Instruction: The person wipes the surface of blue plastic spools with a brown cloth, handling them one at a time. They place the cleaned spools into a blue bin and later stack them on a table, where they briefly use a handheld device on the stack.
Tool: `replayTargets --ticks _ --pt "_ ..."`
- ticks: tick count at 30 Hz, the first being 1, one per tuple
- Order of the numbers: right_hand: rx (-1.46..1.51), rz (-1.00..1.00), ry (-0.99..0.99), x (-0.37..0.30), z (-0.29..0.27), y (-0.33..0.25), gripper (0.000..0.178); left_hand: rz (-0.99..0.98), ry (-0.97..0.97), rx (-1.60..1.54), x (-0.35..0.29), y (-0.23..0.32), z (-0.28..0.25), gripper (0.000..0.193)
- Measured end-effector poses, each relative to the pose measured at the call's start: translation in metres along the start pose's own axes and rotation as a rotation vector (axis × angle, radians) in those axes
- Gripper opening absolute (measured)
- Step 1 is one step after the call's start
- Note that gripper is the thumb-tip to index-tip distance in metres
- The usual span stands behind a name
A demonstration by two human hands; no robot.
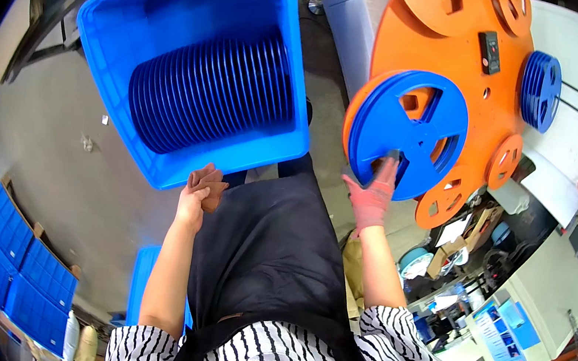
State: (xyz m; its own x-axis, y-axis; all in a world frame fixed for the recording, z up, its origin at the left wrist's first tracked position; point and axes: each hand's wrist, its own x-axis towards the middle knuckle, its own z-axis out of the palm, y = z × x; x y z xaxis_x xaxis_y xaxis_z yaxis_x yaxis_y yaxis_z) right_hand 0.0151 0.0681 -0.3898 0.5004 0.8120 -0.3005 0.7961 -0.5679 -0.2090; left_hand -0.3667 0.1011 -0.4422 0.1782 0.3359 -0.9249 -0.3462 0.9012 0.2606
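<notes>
My left hand (194,198) is bare and closed around a crumpled brown cloth (213,192), in front of the near edge of a blue plastic bin (177,177). Inside the bin a long row of dark blue reels (205,93) stands on edge, packed side by side. To the right, a small stack of blue reels (397,107) with cut-out openings lies on an orange turntable (483,109). My right hand (374,197) wears a reddish glove. Its fingers stretch over the near edge of the top reel, by a lower opening, with the thumb spread to the left.
Several orange discs (505,160) sit around the turntable, with another blue reel stack (540,91) on its far right. A small black box (488,52) rests on the turntable. Blue crates (22,268) are piled at lower left. A dark workbench (42,31) edges the upper left.
</notes>
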Motion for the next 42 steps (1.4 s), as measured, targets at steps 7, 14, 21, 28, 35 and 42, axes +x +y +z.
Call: replayTargets --ticks 7,14,21,28,35,42 --pt "-0.15 0.146 0.183 -0.021 0.028 0.002 0.097 0.014 0.02 0.24 -0.023 0.015 0.019 0.054" --pt "-0.099 0.118 0.137 -0.017 0.02 0.031 0.089 0.012 0.051 0.385 -0.047 0.021 0.032 0.052" --pt "0.517 0.012 0.41 -0.015 -0.099 -0.004 0.053 0.056 -0.048 0.484 -0.076 0.036 0.022 0.053" --pt "1.551 0.115 0.588 -0.074 -0.202 -0.009 0.024 0.233 -0.006 0.098 -0.1 0.07 0.026 0.057" --pt "1.886 0.517 0.412 -0.086 -0.165 -0.031 0.017 0.735 -0.138 0.322 -0.13 0.126 0.111 0.061" --pt "1.647 0.216 0.15 -0.098 -0.129 -0.056 0.009 1.543 -0.134 1.421 -0.13 0.083 0.238 0.087"
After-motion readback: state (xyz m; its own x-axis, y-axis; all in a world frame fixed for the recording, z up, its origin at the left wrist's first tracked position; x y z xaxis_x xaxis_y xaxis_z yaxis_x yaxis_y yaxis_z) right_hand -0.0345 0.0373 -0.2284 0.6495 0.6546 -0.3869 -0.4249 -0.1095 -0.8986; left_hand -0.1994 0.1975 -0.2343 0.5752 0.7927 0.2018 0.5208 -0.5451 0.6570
